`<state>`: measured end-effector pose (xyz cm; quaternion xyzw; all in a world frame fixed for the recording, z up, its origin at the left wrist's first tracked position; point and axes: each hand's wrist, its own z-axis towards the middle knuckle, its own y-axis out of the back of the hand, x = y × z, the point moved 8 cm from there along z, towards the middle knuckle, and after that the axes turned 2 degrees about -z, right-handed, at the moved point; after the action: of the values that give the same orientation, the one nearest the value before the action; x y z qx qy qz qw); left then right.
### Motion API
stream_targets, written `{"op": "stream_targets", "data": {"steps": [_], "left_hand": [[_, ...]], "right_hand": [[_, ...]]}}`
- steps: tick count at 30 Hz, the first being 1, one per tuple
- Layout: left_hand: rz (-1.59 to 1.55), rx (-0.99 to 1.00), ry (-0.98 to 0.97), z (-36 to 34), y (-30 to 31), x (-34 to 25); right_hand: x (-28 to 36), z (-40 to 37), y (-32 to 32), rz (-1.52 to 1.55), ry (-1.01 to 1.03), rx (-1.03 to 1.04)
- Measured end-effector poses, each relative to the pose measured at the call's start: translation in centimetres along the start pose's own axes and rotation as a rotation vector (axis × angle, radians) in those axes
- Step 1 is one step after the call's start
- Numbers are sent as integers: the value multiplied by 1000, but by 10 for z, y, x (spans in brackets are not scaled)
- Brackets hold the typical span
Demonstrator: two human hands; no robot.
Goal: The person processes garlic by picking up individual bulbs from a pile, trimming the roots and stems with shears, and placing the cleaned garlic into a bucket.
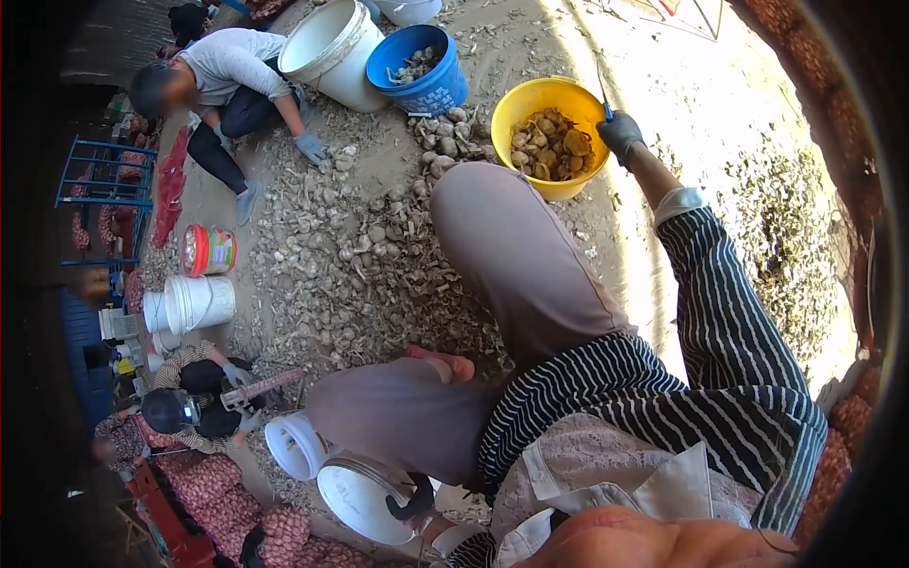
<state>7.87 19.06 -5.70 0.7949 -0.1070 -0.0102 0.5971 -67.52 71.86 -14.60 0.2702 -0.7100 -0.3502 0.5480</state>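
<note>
My right hand (pixel 620 135), in a dark grey glove, is closed around the blue handle of a knife (pixel 605 106) whose thin blade points up and away. It is right at the rim of a yellow bucket (pixel 505 99), which holds brownish garlic bulbs (pixel 554 147). Low in the view, my left hand (pixel 413 504) wears a dark glove, its fingers apart beside the rim of a white bucket (pixel 355 497). Between my bent knees and beyond lies a spread of loose garlic (pixel 365 251) on the ground.
A blue bucket (pixel 431 95) and a large white bucket (pixel 317 71) stand at the top. One co-worker (pixel 237 80) crouches by the garlic; another (pixel 204 393) sits at lower left. A red bucket (pixel 194 251), white buckets (pixel 204 303) and filled net sacks (pixel 204 488) line the left.
</note>
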Motion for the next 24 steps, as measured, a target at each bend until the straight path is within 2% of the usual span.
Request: {"op": "stream_targets", "data": {"steps": [2, 6, 8, 10, 12, 13, 14, 15, 16, 17, 18, 20, 21, 22, 23, 24], "left_hand": [[-54, 7, -29, 18, -2, 0], [-127, 19, -92, 47, -8, -11], [-181, 25, -126, 58, -13, -18], [-258, 33, -172, 66, -16, -21], [-335, 33, -243, 75, -18, -25], [-346, 17, -299, 79, -18, -26], [-184, -41, -481, 81, -13, -34], [147, -191, -744, 77, -7, -47], [696, -508, -1006, 67, -3, -61], [1389, -940, -1042, 65, -3, -72], [1879, -1074, -855, 76, 7, -77], [2346, -1175, -584, 84, 31, -100], [3076, -997, -126, 98, 46, -94], [3390, -854, 216, 91, 73, -102], [3677, -590, 536, 79, 103, -113], [3679, -412, 592, 57, 127, -122]], "right_hand": [[-11, -7, 6, 307, -255, 61], [-24, -18, 21, 481, -324, -138], [-53, -18, 10, 429, -331, -268], [-82, -39, -1, 608, -468, -434], [-92, -61, -10, 764, -666, -424], [-69, -79, 0, 792, -694, -336], [-60, -74, -6, 850, -561, -241], [-64, -57, -23, 954, -509, -224], [-61, -36, -41, 1053, -453, -200], [-44, -37, -31, 919, -444, -154], [-46, -18, -42, 834, -499, -83], [-29, -21, -30, 812, -494, -68], [-25, -23, -23, 824, -488, -69], [-21, -24, -13, 861, -472, -81], [-16, -25, -2, 914, -436, -89], [-10, -25, 9, 980, -390, -95]]}}
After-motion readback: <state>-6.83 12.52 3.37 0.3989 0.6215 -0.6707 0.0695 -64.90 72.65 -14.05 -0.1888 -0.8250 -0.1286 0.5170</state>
